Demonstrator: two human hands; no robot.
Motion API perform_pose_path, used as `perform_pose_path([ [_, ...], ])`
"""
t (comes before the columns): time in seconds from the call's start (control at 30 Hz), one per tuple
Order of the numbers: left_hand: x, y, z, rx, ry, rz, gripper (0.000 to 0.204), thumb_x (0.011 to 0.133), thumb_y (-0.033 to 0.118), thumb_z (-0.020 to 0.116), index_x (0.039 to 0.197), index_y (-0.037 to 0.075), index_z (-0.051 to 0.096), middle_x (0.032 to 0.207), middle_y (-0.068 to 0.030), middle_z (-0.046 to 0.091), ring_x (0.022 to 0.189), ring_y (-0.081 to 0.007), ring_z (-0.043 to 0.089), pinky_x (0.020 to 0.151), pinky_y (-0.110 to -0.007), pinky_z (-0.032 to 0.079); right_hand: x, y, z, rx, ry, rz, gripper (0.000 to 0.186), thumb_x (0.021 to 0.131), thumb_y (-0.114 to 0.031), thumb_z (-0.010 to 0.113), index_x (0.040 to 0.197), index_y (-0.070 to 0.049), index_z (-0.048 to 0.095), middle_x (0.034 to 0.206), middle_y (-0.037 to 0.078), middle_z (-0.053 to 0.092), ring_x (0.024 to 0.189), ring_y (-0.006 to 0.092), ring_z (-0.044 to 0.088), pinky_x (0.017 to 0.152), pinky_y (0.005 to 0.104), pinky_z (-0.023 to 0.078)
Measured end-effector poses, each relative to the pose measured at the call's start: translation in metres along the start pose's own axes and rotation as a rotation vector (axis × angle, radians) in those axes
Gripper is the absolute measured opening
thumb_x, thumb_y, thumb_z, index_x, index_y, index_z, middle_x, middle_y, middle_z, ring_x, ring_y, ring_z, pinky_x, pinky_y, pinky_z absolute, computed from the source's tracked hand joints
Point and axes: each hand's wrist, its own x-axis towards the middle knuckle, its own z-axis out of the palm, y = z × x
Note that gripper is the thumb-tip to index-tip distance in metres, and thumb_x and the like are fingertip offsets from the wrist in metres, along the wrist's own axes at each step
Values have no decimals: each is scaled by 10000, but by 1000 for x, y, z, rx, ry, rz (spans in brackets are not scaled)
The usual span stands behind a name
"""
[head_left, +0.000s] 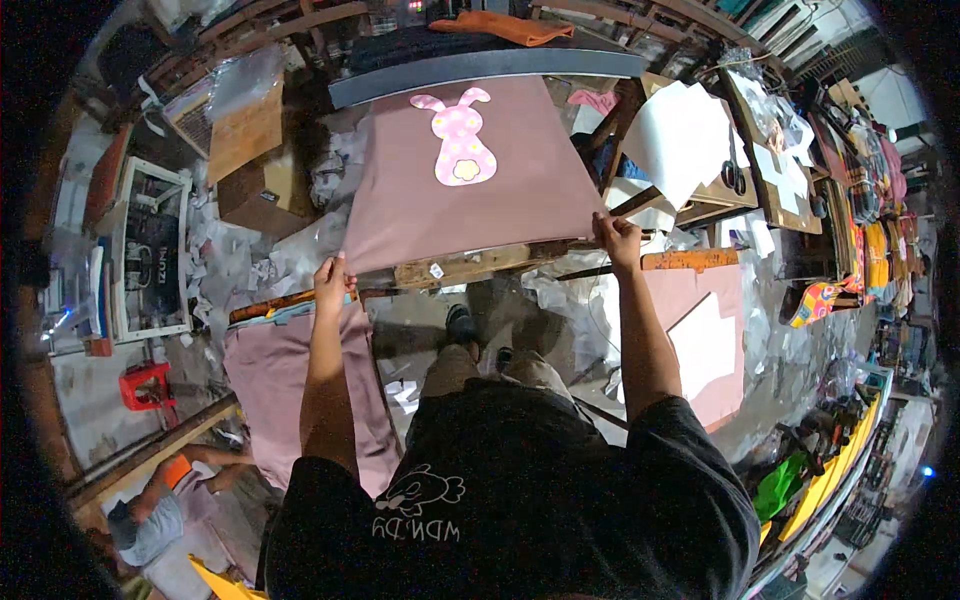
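A mauve cloth is stretched flat in front of me, its far edge running under a dark grey bar-edged machine. On it is a pink spotted bunny picture with a pale yellow tail. My left hand pinches the near left corner of the cloth. The near right corner is gripped between the fingers of my right hand. Both arms reach forward, and the near edge hangs fairly straight between the hands, above a wooden beam.
More mauve cloth hangs over a rail at my left. White paper lies on pinkish cloth at my right. White sheets and scissors rest farther right. A cardboard box stands left; another person is at lower left.
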Motion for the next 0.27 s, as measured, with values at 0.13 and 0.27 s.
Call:
perform_pose_path([
  [0.13, 7, -14, 12, 93, -16, -36, 266, 996, 290, 634, 874, 79, 528, 750, -7, 565, 652, -95, 609, 524, -245, 461, -11, 16, -20, -183, 35, 32, 248, 962, -235, 691, 966, 12, 660, 786, 36, 658, 662, 97, 594, 617, 237, 486],
  [0.27, 42, -61, 22, 545, 178, 806, 187, 984, 209, 641, 913, 70, 536, 786, -33, 577, 735, -111, 620, 585, -260, 474, -22, -31, -13, 76, 211, 49, 430, 943, -250, 715, 1262, -3, 566, 946, 74, 669, 797, 122, 642, 682, 263, 524],
])
